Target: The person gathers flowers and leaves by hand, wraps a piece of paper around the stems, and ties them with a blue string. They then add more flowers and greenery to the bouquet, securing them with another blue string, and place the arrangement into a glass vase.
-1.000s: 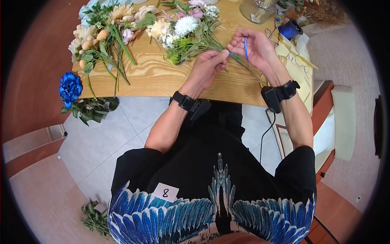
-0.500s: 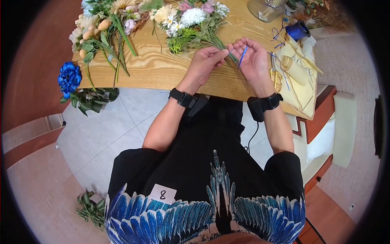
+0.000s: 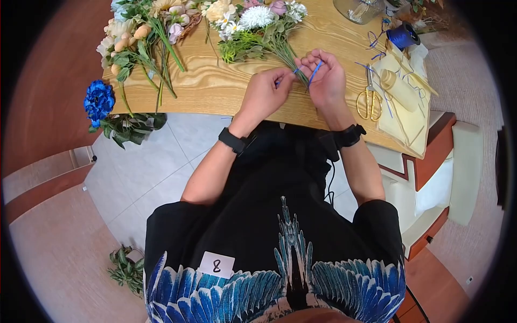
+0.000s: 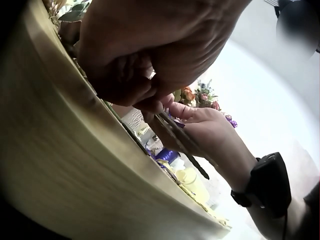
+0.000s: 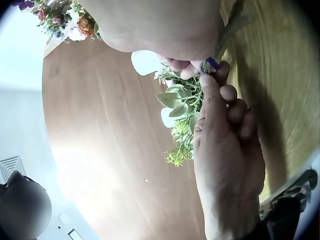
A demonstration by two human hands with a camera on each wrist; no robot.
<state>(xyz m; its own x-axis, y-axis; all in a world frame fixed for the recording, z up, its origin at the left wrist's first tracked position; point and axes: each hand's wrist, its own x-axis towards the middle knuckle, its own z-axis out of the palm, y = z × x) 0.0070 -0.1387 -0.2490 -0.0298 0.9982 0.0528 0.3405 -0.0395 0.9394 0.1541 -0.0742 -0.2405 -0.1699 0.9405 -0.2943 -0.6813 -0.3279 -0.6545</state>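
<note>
A bouquet (image 3: 257, 24) of white, cream and pink flowers lies on the table, its green stems (image 3: 284, 51) gathered toward the person. Narrow blue ribbon (image 3: 315, 71) runs round the stems and across the fingers of the right hand. The left hand (image 3: 265, 92) pinches ribbon close beside the stems, a bit of blue showing at its fingertips. Palm up, the right hand (image 3: 329, 86) holds the ribbon's other part on the far side of the stems. In the right wrist view, blue ribbon (image 5: 213, 63) shows on the stems between both hands, with leaves (image 5: 176, 102) beyond.
Gold-handled scissors (image 3: 369, 102) and a roll of yellow paper (image 3: 399, 89) lie at the right, near a blue ribbon spool (image 3: 403, 35). A glass vase (image 3: 360, 11) stands behind. More loose flowers (image 3: 129, 46) lie at the left, with a blue flower (image 3: 99, 102) at the table edge.
The left hand has shifted from the stems to the ribbon and turned its knuckles up. The right hand has come left and toward the body. The camera view has shifted, showing the scissors fully.
</note>
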